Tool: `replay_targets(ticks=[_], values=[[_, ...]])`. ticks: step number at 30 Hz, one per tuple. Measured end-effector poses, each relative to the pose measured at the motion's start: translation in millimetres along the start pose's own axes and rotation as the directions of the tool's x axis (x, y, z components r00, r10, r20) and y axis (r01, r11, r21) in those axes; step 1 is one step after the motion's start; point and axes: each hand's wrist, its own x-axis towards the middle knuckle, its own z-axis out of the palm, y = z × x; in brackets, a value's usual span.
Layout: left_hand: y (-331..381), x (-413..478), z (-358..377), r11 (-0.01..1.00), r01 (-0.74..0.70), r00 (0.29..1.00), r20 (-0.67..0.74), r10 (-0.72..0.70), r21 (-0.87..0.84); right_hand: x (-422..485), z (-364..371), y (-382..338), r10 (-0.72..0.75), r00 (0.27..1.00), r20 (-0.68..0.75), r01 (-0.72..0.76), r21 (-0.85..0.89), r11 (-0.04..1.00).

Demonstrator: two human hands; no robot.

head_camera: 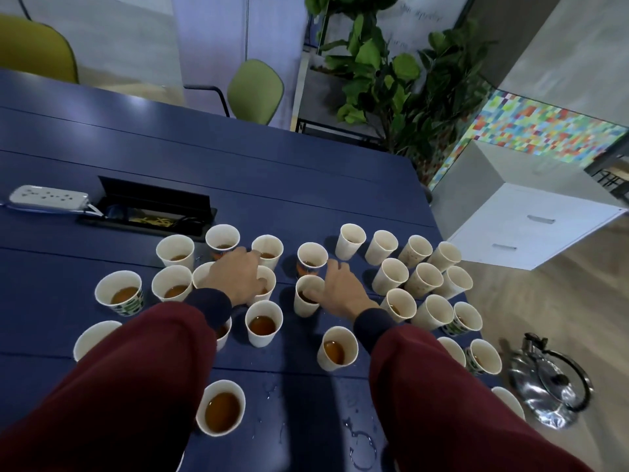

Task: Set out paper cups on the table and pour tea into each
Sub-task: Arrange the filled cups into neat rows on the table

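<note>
1. Your left hand (238,277) arches over a middle cup (269,294) with the fingers curled down. The hand itself hides whether it grips that cup.
2. Your right hand (342,287) lays its thumb on the rim of a filled cup (306,303) just to its left. I cannot tell if it pinches or only touches.
3. The paper cups (119,294) crowd the blue table (238,165). Tea (219,410) shows in the left and near ones, but none shows in the far-right cluster.
4. The kettle (548,379) sits near right, past the table edge, untouched, so you are probably spacing cups for pouring.
5. Spilled drops (360,444) lie near you, so slide full cups gently.
</note>
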Motion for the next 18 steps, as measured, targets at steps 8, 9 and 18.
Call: replay_targets(ticks=[8, 9, 18], values=[[3.6, 46.5, -8.9, 0.999, -0.011, 0.999, -0.048, 0.009, -0.04, 46.0, -2.9, -14.5, 0.02, 0.999, -0.044, -0.018, 0.041, 0.999], [3.3, 54.5, -7.4, 0.999, -0.011, 0.999, -0.046, 0.01, -0.035, 53.3, -1.5, -17.3, 0.023, 0.999, -0.039, -0.021, 0.037, 0.999], [-4.0, 91.1, 19.3, 0.995, 0.001, 0.998, 0.06, 0.005, -0.095, 96.2, 17.5, -14.7, 0.026, 1.0, 0.0, -0.026, 0.038, 0.999]])
